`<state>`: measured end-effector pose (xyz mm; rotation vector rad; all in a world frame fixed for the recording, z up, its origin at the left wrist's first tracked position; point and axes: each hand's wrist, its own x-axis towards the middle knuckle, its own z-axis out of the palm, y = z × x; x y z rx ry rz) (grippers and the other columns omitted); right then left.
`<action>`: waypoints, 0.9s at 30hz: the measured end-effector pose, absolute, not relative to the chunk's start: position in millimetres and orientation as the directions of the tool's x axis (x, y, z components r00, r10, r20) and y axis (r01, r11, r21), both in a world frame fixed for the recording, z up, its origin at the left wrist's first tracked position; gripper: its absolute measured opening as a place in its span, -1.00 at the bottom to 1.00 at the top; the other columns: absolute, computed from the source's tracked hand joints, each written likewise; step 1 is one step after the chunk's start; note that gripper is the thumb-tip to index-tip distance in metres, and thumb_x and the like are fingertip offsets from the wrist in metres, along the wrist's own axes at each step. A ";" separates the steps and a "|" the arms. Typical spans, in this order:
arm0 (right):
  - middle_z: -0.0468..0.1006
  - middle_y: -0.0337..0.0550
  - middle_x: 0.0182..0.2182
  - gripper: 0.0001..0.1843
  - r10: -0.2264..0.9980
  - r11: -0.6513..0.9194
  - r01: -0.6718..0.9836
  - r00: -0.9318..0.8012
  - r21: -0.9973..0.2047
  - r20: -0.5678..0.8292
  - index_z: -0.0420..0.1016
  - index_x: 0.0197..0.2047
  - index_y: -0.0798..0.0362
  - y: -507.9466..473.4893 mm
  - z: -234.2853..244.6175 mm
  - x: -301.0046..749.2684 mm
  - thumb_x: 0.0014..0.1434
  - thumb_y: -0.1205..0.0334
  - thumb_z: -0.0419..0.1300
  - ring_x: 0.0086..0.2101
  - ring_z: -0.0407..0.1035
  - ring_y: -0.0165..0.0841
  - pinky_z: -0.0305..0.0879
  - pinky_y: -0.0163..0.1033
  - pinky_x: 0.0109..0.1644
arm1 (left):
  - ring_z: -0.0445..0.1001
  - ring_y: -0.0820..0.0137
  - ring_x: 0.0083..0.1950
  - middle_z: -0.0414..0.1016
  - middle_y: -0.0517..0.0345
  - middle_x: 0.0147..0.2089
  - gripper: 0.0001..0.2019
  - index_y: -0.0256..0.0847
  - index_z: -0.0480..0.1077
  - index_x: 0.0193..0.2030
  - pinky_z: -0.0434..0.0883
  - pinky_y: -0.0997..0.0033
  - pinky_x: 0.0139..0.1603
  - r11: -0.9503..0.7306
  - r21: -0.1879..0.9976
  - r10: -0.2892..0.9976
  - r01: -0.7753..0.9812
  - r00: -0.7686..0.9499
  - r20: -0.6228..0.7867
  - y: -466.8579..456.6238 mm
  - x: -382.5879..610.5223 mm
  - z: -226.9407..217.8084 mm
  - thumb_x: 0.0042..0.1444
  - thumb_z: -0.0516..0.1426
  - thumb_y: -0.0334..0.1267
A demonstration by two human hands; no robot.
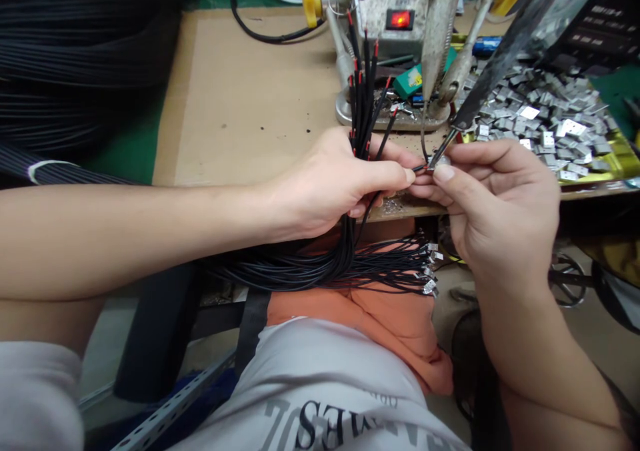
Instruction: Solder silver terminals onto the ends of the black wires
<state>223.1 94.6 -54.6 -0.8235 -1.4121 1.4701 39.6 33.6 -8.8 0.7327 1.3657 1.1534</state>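
Note:
My left hand [357, 174] is closed round a bundle of black cables [367, 91] with red-tipped ends that stand up above the fingers. Between its thumb and forefinger one cable end points to the right. My right hand [493, 201] pinches a small silvery metal connector [440, 162] against that cable end. A soldering iron tip [443, 145] comes down onto the joint from the upper right, held in a stand. A thin wire from a pointed guide tube [433, 57] reaches the same spot. The exact contact is partly hidden by my fingertips.
A metal stand with a lit red switch [400, 19] is at the back. Many small metal parts [555, 117] fill a yellow tray at right. Cables with connectors [390, 267] lie across my lap. A large black cable bundle [85, 57] is at left, beside the brown board [240, 97].

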 end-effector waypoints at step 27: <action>0.77 -0.32 -0.31 -0.78 0.924 0.088 -0.147 -0.358 -0.985 0.136 0.63 -0.16 -0.10 92.1 -56.6 222.5 0.26 0.36 0.55 -0.31 0.78 -0.26 0.87 -0.06 -0.04 | 0.46 0.55 -0.54 0.61 0.19 -0.45 -0.80 -0.29 0.67 -0.23 0.21 0.56 -0.61 0.329 0.917 0.928 -0.224 -0.104 -0.358 32.6 37.8 -12.1 0.18 0.33 -0.66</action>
